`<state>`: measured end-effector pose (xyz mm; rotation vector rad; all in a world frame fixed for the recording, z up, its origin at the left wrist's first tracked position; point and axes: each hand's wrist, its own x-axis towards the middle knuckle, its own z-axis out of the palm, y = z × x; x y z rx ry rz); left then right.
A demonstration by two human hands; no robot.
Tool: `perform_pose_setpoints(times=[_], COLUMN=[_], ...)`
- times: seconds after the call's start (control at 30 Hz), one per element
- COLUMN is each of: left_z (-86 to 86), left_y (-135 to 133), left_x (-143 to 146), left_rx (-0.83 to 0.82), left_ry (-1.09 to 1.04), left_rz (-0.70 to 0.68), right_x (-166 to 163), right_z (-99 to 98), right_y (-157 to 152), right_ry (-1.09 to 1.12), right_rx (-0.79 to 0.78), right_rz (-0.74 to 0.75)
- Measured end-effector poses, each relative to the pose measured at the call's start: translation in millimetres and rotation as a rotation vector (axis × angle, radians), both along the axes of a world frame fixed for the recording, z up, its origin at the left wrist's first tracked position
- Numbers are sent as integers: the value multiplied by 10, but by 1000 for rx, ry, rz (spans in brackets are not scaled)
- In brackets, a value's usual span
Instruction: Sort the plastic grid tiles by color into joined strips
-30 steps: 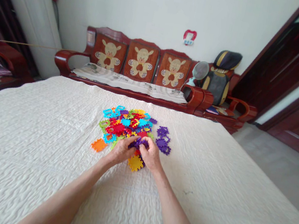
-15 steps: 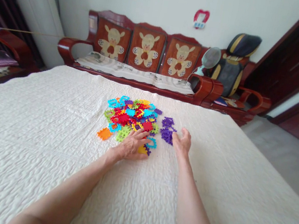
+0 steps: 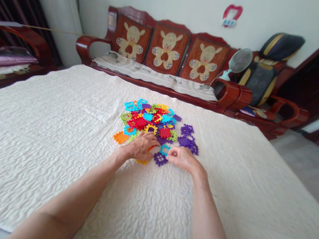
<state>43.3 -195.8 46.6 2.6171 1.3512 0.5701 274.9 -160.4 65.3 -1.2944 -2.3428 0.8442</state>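
A heap of bright interlocking plastic tiles (image 3: pixel 140 123) with notched edges lies on the quilted cloth. My left hand (image 3: pixel 140 147) rests over the near side of the heap, fingers spread, partly covering a yellow tile (image 3: pixel 142 161) and an orange-red one. My right hand (image 3: pixel 185 159) has its fingers curled together at the right edge of a purple tile (image 3: pixel 159 159) with a window pattern. A light blue frame tile (image 3: pixel 165 149) lies just behind that purple one. Beyond my right hand sits a separate group of purple tiles (image 3: pixel 185 142).
A white quilted cloth (image 3: pixel 64 152) covers the broad surface. An orange tile (image 3: pixel 120 137) lies at the heap's left edge. Behind stand a wooden sofa (image 3: pixel 86 46) with bear cushions, a small fan (image 3: pixel 240 60) and a chair with a massage pad (image 3: pixel 258 85).
My right hand has moved left and nearer, from the purple group to the window-patterned purple tile. That tile now shows more fully, and the purple group has spread rightward. The view has shifted slightly.
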Motion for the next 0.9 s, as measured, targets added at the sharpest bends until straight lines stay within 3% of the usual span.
perform_pose_setpoints(times=[0.2,0.33,0.5,0.77,0.9], left_z=[-3,-48,-95,-113,-100], left_y=[-6,-4,-21,17,19], left_x=[13,74,148,112,96], left_rx=[25,57,44,48,37], left_ry=[-14,-72,21,-9,-45], left_rz=[87,25,12,16,8], right_x=[-142,-363,-474,-140,152], right_z=[97,66,-4,113,86], right_y=[-176,-298,-360,-213,-8], right_ry=[-233,-313,-324,-215,-132], right_rx=[112,143,176,56,106], right_rz=[-97,-113,-152,74,-22])
